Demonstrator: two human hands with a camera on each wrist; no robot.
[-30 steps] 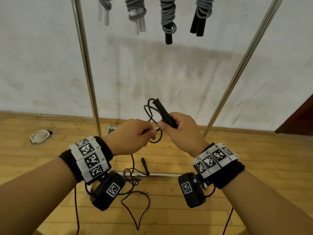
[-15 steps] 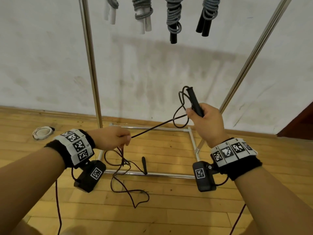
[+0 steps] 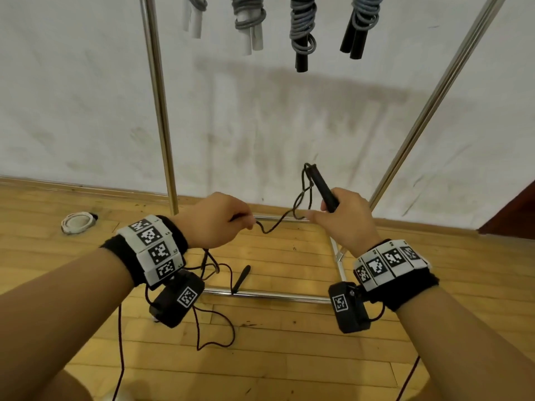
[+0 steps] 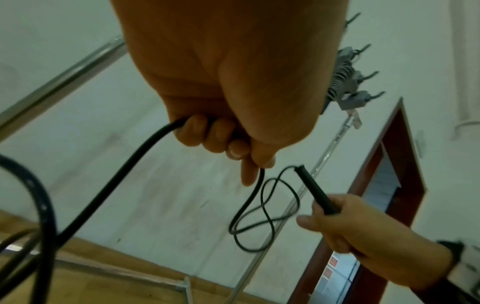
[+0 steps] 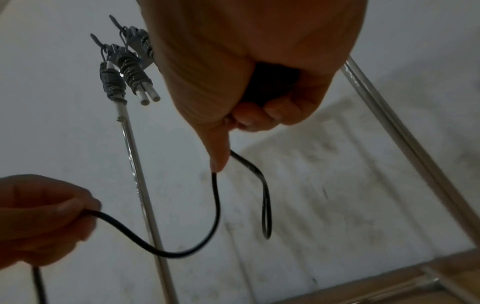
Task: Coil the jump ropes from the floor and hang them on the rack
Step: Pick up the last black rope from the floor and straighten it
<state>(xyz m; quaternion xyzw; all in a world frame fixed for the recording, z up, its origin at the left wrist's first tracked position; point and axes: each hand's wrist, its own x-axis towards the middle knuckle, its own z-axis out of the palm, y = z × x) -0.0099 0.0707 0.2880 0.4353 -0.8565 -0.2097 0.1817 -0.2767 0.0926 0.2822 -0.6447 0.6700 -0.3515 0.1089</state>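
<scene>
My right hand (image 3: 340,215) grips one black handle (image 3: 323,187) of a black jump rope, with loops of cord (image 3: 304,198) hanging beside it. In the left wrist view the handle (image 4: 315,192) sticks up from that fist. A slack stretch of cord (image 3: 272,228) runs to my left hand (image 3: 220,221), which pinches it between thumb and fingers (image 4: 228,142). Below my left hand the rest of the cord (image 3: 214,328) trails down to the floor. The rope's second handle (image 3: 241,279) lies on the floor by the rack's base bar. The metal rack (image 3: 157,111) stands before me.
Several coiled ropes (image 3: 301,27) with white and black handles hang from the rack's top. A coiled white rope (image 3: 77,222) lies on the wooden floor at the left, near the wall. A dark door frame (image 3: 509,215) is at the right.
My hands have come closer together again after spreading apart; the taut cord between them now sags. The right hand has dropped a little with the handle.
</scene>
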